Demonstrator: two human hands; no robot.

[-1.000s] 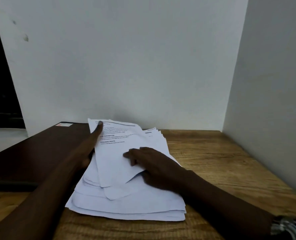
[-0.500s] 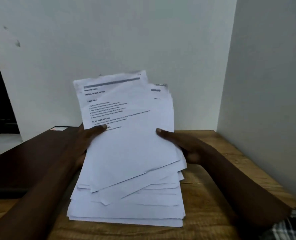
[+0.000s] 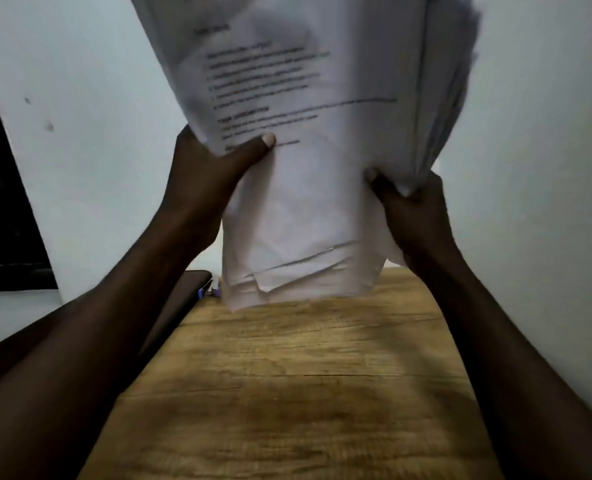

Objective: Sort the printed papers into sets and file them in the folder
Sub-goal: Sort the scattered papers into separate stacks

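Printed papers (image 3: 308,168) are filling the upper middle of the frame. I am holding the whole stack upright in the air, with its ragged lower edge hanging above the far end of the wooden table (image 3: 287,393) and touching nothing.

My left hand (image 3: 214,174) is pinching the stack's left edge, the thumb pressing flat on the front sheet just under the printed lines. The fingers behind are hidden, so I cannot tell how they are lying. My right hand (image 3: 412,209) is gripping the right edge lower in the frame, thumb curling over the front and the other fingers wrapping round the thick bundle.

The sheets are not lining up: corners are sticking out at odd angles along the bottom, and the right side is fanning. With only the two side edges held, I am judging that the inner pages could slide out and scatter if either pinch eases. A hard squeeze could crease them. Tapping the stack down unevenly could fold those stray corners.

At left centre a dark flat thing (image 3: 180,306) is lying beside a small purple clip (image 3: 208,291). I cannot tell whether it is the folder.
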